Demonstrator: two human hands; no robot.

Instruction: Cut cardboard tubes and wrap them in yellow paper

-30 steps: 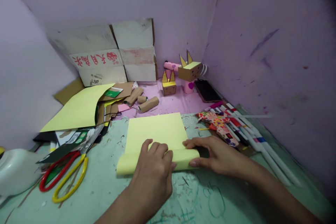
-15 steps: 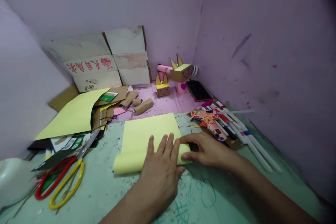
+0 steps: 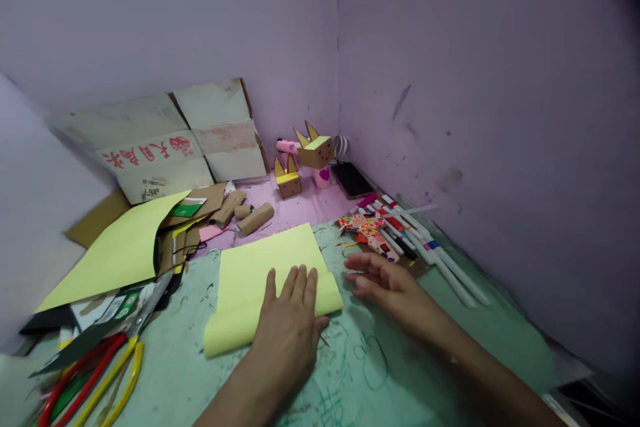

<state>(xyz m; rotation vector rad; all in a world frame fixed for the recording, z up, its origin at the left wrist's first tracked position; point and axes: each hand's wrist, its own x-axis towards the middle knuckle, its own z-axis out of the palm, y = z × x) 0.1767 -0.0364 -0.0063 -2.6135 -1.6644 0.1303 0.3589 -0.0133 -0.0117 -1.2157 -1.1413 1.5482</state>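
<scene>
A sheet of yellow paper (image 3: 265, 253) lies on the green tabletop, its near edge folded over in a soft, rounded roll. My left hand (image 3: 290, 327) rests flat across that folded part, fingers spread and pointing away from me. Just right of the paper, my right hand (image 3: 383, 283) hovers with fingers partly bent and apart; nothing is in it. Beyond it lie a flowery patterned cut-out (image 3: 367, 230) and several markers (image 3: 420, 243).
Scissors (image 3: 127, 347) with red and yellow handles lie at the left, near a larger yellow sheet (image 3: 115, 247) on cardboard scraps. Cardboard tubes (image 3: 256, 219), small eared box figures (image 3: 289, 183) and a phone (image 3: 351, 180) stand or lie at the back. Walls close in behind and right.
My right hand has let go of the paper's right end and moved away to the right. My left hand still presses the fold. The whole view has shifted.
</scene>
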